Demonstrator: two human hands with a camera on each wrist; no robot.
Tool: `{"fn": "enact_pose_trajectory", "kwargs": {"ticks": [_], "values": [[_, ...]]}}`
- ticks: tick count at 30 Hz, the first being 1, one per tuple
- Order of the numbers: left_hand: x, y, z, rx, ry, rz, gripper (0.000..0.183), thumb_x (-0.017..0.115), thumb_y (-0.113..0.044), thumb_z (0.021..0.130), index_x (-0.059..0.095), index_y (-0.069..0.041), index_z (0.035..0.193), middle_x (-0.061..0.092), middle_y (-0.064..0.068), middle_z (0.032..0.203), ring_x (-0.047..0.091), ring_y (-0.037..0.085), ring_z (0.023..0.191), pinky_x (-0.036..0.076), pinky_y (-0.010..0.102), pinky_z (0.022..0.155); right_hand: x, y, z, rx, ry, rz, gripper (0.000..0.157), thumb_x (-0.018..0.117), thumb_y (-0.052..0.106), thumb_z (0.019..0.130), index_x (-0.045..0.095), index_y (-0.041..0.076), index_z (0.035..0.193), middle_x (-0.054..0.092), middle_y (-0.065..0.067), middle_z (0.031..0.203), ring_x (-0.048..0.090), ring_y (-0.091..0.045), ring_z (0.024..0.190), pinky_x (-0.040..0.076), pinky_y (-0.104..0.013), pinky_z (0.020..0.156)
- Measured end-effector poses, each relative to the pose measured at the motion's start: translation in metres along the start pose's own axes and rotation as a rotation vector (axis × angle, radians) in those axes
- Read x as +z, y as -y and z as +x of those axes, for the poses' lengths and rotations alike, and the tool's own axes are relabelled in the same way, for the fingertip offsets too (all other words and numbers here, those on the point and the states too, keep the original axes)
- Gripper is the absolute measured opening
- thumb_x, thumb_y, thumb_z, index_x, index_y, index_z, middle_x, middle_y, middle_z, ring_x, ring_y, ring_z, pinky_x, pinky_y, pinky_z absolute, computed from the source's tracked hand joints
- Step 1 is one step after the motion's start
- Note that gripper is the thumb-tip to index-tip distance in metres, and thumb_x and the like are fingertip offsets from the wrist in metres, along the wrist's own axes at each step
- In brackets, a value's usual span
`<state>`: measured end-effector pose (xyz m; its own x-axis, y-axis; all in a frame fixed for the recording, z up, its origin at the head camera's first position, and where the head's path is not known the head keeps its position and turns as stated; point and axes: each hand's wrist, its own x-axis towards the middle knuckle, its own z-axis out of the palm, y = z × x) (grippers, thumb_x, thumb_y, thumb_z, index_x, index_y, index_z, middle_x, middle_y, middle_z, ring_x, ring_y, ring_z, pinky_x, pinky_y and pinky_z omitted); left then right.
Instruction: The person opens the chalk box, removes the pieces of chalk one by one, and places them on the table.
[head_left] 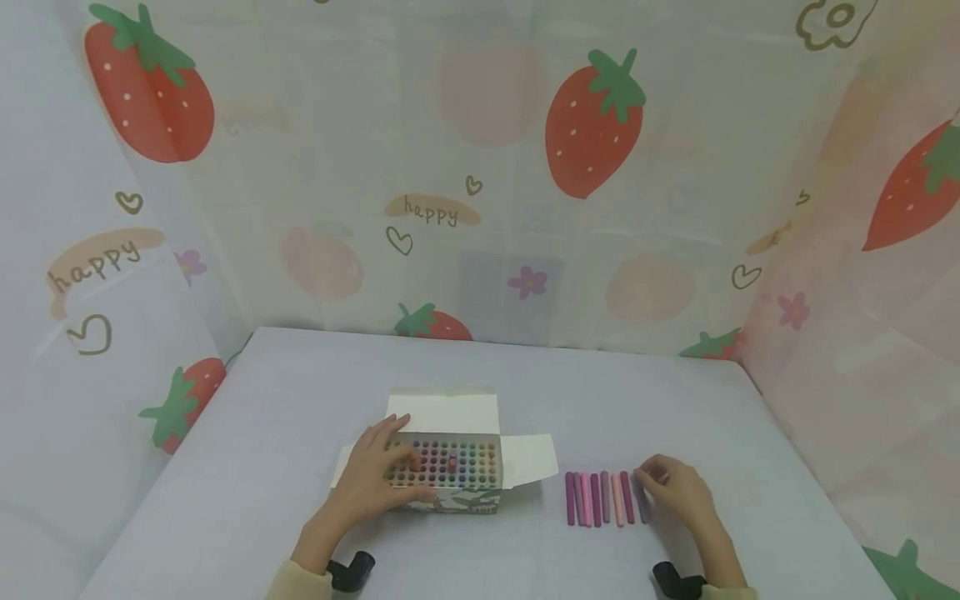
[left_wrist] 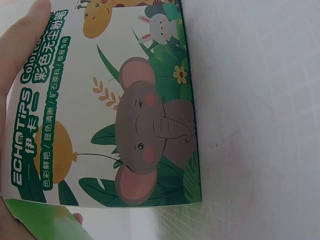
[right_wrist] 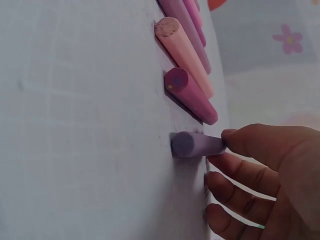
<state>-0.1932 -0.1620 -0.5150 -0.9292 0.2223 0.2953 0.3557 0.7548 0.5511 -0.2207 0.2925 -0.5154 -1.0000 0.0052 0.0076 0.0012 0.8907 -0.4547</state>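
A white chalk box (head_left: 472,498) stands with its flaps folded out, filled with rows of coloured chalk ends; one reddish stick (head_left: 452,462) pokes up above the others. My left hand (head_left: 369,475) grips the box's left part, thumb along the front edge, a bent finger over the chalks and other fingers reaching to the back. In the left wrist view the box front (left_wrist: 100,125) shows an elephant and a giraffe. My right hand (head_left: 678,492) pinches the far end of a greyish-purple chalk stick (right_wrist: 197,145), whose near end is at the table surface.
Left of the right hand, several pink and purple chalk sticks (head_left: 596,500) lie side by side in a row. The box's right flap (head_left: 528,460) juts toward them. White cloth covers the table (head_left: 465,562), and strawberry-print curtains (head_left: 495,167) stand behind it and at both sides.
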Motion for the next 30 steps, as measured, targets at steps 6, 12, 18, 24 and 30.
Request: {"fn": "enact_pose_trajectory", "kwargs": {"ticks": [6, 12, 18, 24, 30], "values": [[-0.001, -0.001, 0.0, -0.001, 0.001, -0.004, 0.041, 0.07, -0.069, 0.058, 0.057, -0.034, 0.075, 0.035, 0.003, 0.147, 0.022, 0.032, 0.138, 0.02, 0.06, 0.109, 0.004, -0.001, 0.001, 0.009, -0.006, -0.005, 0.023, 0.064, 0.03, 0.086, 0.064, 0.007, 0.09, 0.065, -0.004, 0.082, 0.059, -0.02, 0.077, 0.051, -0.04, 0.067], [-0.001, 0.0, 0.001, 0.005, 0.001, 0.001, 0.041, 0.068, -0.07, 0.059, 0.057, -0.034, 0.075, 0.035, 0.004, 0.147, 0.022, 0.032, 0.138, 0.019, 0.059, 0.109, 0.005, 0.0, 0.001, 0.005, -0.003, 0.002, 0.022, 0.064, 0.029, 0.085, 0.063, 0.008, 0.09, 0.064, -0.003, 0.081, 0.059, -0.02, 0.077, 0.051, -0.041, 0.068], [0.0, 0.0, 0.001, 0.01, 0.001, 0.003, 0.041, 0.068, -0.07, 0.06, 0.057, -0.034, 0.075, 0.035, 0.004, 0.147, 0.022, 0.032, 0.138, 0.019, 0.059, 0.109, 0.003, 0.001, 0.003, 0.006, 0.006, -0.008, 0.022, 0.063, 0.03, 0.086, 0.063, 0.009, 0.091, 0.065, -0.003, 0.083, 0.059, -0.019, 0.076, 0.051, -0.039, 0.066], [0.0, 0.001, 0.001, 0.005, 0.0, 0.008, 0.042, 0.066, -0.073, 0.059, 0.057, -0.035, 0.075, 0.035, 0.003, 0.147, 0.023, 0.032, 0.138, 0.02, 0.06, 0.109, -0.002, 0.007, 0.009, -0.03, -0.016, -0.014, 0.022, 0.061, 0.029, 0.088, 0.063, 0.008, 0.094, 0.063, -0.005, 0.085, 0.055, -0.016, 0.071, 0.044, -0.027, 0.054], [0.0, 0.0, 0.001, -0.001, 0.0, 0.009, 0.042, 0.067, -0.072, 0.059, 0.057, -0.035, 0.075, 0.036, 0.004, 0.147, 0.024, 0.032, 0.138, 0.022, 0.06, 0.109, -0.008, 0.021, 0.013, -0.079, -0.044, 0.023, 0.022, 0.06, 0.028, 0.089, 0.064, 0.008, 0.097, 0.062, -0.008, 0.093, 0.054, -0.017, 0.074, 0.043, -0.025, 0.054]]}}
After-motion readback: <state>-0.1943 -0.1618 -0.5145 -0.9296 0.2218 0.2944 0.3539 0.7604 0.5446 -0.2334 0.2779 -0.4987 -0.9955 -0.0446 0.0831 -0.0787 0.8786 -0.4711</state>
